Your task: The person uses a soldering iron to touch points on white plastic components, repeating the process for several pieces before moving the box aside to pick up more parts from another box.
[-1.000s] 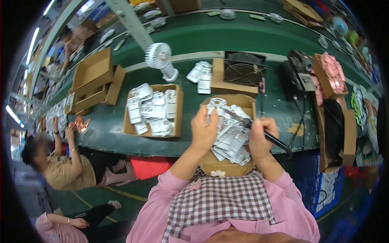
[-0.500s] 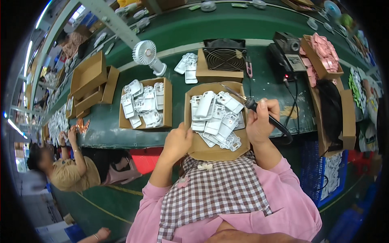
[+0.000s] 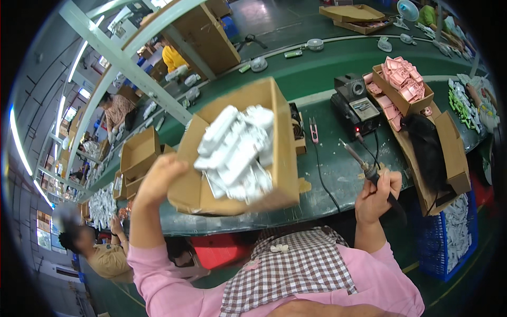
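My left hand [image 3: 161,177] grips the left wall of an open cardboard box [image 3: 285,164], which is tilted and raised over the workbench. Heaped inside are several white plastic housings [image 3: 235,150], smeared by motion. Some fingertips of that hand are hidden behind the cardboard. To the right, my right hand [image 3: 377,196] is closed around the dark handle of a soldering iron [image 3: 365,166]. Its metal tip points up and left, above the green bench top and apart from the box.
A black soldering station [image 3: 355,108] with a red light stands behind the iron. Pink-handled snips [image 3: 314,130] lie left of it, beside a black cable. At right are a box of pink parts [image 3: 404,82] and a blue crate [image 3: 441,238]. Another person [image 3: 100,251] sits at left.
My left hand has lifted the box from the bench's front edge, up and to the left. The soldering iron has moved right and lower in my right hand. The view has shifted.
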Available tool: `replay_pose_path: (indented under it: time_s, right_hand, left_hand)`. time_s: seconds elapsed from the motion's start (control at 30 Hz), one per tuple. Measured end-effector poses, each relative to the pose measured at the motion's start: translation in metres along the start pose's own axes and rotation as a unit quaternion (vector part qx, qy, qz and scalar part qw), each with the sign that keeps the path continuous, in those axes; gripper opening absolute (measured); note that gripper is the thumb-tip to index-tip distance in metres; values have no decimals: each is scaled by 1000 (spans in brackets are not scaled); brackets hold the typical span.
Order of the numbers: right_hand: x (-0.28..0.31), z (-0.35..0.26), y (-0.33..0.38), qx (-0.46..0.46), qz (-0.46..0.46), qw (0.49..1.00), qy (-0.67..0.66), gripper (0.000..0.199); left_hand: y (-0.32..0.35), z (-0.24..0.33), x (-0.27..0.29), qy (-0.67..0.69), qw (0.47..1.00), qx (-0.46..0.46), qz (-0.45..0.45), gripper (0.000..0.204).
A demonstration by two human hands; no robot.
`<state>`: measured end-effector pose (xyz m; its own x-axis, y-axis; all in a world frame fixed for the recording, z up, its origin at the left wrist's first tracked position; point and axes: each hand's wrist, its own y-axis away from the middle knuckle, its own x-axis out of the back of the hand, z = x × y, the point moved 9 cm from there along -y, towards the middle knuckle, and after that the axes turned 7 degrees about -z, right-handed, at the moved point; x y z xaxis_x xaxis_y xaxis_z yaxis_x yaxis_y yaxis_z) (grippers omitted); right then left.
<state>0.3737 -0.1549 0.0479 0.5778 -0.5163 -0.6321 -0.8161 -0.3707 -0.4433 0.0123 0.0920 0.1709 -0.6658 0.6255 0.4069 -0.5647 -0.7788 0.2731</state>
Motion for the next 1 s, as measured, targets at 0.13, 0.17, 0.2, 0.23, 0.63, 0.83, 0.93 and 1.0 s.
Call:
replay_pose_path:
  time_s: [0.13,0.17,0.2,0.23,0.63,0.83,0.93,1.0]
  right_hand:
    - [9,9,3,-9,23,1000,17,15]
    - [6,3,3,7,16,999,32,15]
    - [7,8,4,2,10,999,42,15]
    - [7,12,4,-3,2,999,55,15]
    - [-3,12,-1,22,-102,955,276,18]
    - [-17,39,4,-34,-119,964,235,16]
    - [-10,45,2,-39,-94,961,258,20]
    - [-4,42,-2,-13,-100,958,268,20]
  left_hand:
    - [-80,40,38,-38,995,13,95,21]
    - [-98,53,40,-66,992,23,105,22]
    - [-135,46,39,-3,999,-5,42,25]
    - [-169,39,43,-11,998,19,64,25]
    - [-403,-105,-24,254,943,164,139,28]
    - [-400,-133,26,425,890,50,156,37]
    - [-387,-104,-4,394,913,40,102,39]
    - [-343,-53,-35,363,931,37,-32,37]
